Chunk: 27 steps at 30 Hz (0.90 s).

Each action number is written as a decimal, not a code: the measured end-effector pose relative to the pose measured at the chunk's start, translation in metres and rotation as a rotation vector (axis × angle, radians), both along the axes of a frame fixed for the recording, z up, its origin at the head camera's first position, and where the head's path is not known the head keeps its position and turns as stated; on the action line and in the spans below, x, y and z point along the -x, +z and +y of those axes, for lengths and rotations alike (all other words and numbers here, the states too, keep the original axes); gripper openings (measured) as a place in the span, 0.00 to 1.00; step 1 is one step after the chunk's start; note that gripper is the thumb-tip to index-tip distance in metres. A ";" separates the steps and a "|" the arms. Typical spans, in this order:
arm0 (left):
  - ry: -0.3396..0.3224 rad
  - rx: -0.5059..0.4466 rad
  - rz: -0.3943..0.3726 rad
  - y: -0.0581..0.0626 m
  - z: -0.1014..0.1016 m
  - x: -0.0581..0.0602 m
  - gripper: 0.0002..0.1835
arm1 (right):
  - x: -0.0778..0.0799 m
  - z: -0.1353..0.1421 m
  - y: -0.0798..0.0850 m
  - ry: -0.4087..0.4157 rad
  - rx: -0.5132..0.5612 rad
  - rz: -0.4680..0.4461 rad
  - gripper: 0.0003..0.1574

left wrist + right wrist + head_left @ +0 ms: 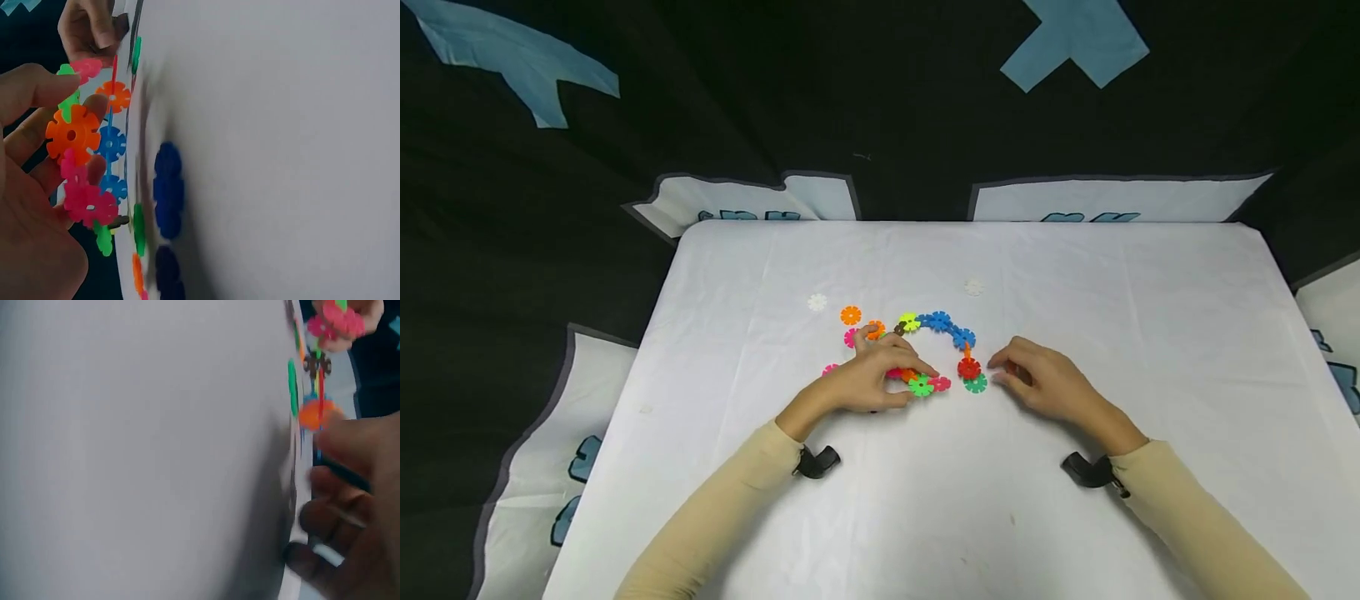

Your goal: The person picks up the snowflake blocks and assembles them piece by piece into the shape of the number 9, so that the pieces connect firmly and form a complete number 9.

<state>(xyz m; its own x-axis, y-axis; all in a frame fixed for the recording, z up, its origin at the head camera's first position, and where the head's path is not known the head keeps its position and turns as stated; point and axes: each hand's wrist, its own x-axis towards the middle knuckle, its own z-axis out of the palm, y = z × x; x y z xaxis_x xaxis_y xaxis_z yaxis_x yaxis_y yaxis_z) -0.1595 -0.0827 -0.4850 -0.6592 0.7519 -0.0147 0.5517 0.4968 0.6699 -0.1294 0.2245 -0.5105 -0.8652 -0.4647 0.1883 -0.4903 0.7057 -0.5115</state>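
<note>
My left hand (871,373) pinches one end of a chain of interlocking flower discs, near a green disc (921,385) with a pink disc (941,383) at its tip. An orange disc (72,134) and a bigger pink disc (91,206) follow along the chain in the left wrist view. Curving round the back run a yellow disc (910,322) and several blue discs (939,322), down to a red disc (968,367). Beside that red disc is my right hand (1048,382), fingers loosely bent, with nothing held. A green disc (976,383) lies flat just below the red one.
Loose discs lie on the white table (1075,517): an orange disc (851,315), a white disc (817,302) and another white disc (973,287) farther back. Dark blue discs (167,190) rest near the left hand. A dark curtain (910,108) stands behind the table.
</note>
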 end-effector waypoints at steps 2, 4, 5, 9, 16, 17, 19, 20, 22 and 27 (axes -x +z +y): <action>0.004 0.005 0.016 -0.002 0.002 -0.001 0.19 | -0.002 -0.003 -0.001 0.050 -0.047 -0.008 0.15; 0.016 0.007 0.039 -0.003 0.005 -0.002 0.19 | -0.004 -0.007 -0.001 0.076 -0.079 0.001 0.20; 0.024 0.010 0.049 -0.003 0.006 -0.002 0.18 | -0.004 -0.009 -0.001 0.082 -0.087 0.012 0.22; 0.039 0.009 0.080 -0.003 0.009 -0.003 0.14 | -0.005 -0.014 -0.001 0.096 -0.110 0.023 0.22; 0.028 -0.012 0.084 -0.007 0.013 -0.004 0.12 | -0.012 -0.011 -0.001 0.027 -0.092 -0.094 0.20; 0.028 -0.013 0.079 -0.007 0.013 -0.005 0.11 | -0.013 -0.010 0.000 0.019 -0.079 -0.118 0.19; 0.028 -0.012 0.070 -0.008 0.014 -0.005 0.09 | -0.016 -0.009 0.001 0.012 -0.044 -0.162 0.15; 0.030 -0.012 0.064 -0.009 0.015 -0.005 0.08 | -0.017 -0.008 0.001 0.016 -0.014 -0.188 0.13; 0.032 -0.013 0.059 -0.010 0.016 -0.005 0.07 | -0.020 -0.008 0.001 0.033 0.076 -0.244 0.09; 0.040 -0.022 0.063 -0.013 0.018 -0.007 0.06 | -0.023 -0.014 0.000 0.109 0.436 -0.486 0.15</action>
<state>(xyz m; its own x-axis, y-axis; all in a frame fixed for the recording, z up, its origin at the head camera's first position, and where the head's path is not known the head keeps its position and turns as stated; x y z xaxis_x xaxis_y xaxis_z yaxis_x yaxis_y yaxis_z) -0.1528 -0.0651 -0.4984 -0.6879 0.7245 0.0442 0.5733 0.5049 0.6453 -0.1066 0.2107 -0.5109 -0.8514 -0.5240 -0.0206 -0.1888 0.3428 -0.9202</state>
